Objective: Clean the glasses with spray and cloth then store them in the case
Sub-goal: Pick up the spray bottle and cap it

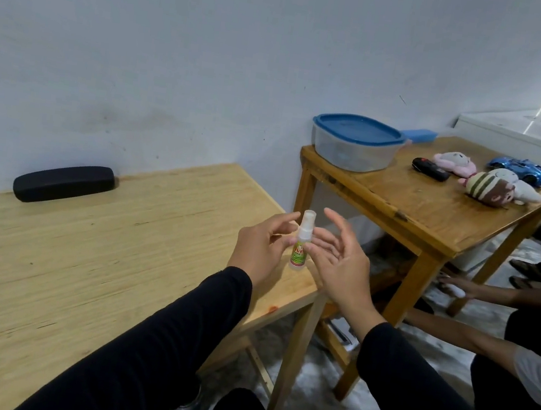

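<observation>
A small clear spray bottle with a green label and a white cap stands upright near the right edge of the light wooden table. My left hand is just left of it, fingers spread, fingertips at the bottle's side. My right hand is just right of it, palm turned inward and fingers apart, not closed around it. A black glasses case lies shut at the back left of the table by the wall. No glasses or cloth are in view.
A darker wooden table stands to the right with a blue-lidded plastic container, plush toys, a blue toy car and a black key fob. Other people's arms and legs are at the far right.
</observation>
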The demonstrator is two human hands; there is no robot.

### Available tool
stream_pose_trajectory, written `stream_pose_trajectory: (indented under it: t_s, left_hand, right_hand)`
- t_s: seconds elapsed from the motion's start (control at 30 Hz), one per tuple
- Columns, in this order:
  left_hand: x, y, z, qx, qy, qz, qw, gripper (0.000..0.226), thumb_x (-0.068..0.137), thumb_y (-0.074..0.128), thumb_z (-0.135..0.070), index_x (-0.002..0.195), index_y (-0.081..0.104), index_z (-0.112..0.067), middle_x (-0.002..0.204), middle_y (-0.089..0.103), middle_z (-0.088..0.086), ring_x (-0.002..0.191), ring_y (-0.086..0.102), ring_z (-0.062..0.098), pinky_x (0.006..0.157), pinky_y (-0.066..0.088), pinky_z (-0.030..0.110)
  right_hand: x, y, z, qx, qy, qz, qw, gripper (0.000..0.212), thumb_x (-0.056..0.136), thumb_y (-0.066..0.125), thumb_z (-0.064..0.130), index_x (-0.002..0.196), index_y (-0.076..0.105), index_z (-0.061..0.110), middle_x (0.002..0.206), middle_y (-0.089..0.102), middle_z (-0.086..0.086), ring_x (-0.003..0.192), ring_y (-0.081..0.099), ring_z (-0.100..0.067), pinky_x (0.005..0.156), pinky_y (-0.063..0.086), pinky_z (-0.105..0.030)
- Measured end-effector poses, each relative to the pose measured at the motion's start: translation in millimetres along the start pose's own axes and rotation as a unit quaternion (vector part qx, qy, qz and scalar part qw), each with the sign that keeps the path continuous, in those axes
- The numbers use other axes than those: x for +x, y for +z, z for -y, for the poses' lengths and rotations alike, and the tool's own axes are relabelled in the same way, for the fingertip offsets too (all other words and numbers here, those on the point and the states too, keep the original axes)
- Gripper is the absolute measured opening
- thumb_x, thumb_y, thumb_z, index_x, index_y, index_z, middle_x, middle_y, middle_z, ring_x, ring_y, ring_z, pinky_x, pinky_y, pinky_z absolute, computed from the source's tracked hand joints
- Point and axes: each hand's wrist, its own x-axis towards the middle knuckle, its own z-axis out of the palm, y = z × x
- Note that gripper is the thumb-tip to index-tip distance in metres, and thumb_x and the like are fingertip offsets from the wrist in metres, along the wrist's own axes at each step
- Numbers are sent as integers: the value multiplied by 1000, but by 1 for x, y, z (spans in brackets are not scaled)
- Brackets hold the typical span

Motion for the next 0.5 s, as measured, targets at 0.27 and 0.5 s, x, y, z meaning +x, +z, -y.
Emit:
stream_pose_trajectory:
  t_s: [0.27, 0.5]
  left_hand:
    - [-13, 17, 8, -100, -63, -41, 992, 30, 82, 67, -11, 108, 67, -26, 95, 71, -10, 87, 63, -6, 80, 50, 12]
    - [-11, 17, 11, -106, -59, -35, 992, 29, 81, 69, -13, 109, 67, -23, 95, 72, -9, 88, 65, -2, 80, 51, 13]
  right_hand:
    - [6, -1, 8, -104, -69, 20, 992, 54, 83, 68, 3, 121, 52, 37, 112, 62, 6, 98, 59, 12, 83, 48, -6]
    - [7, 1, 3, -73, -39, 36, 996, 62, 82, 68, 1, 115, 49, 51, 112, 65, -2, 102, 64, -2, 81, 48, -8]
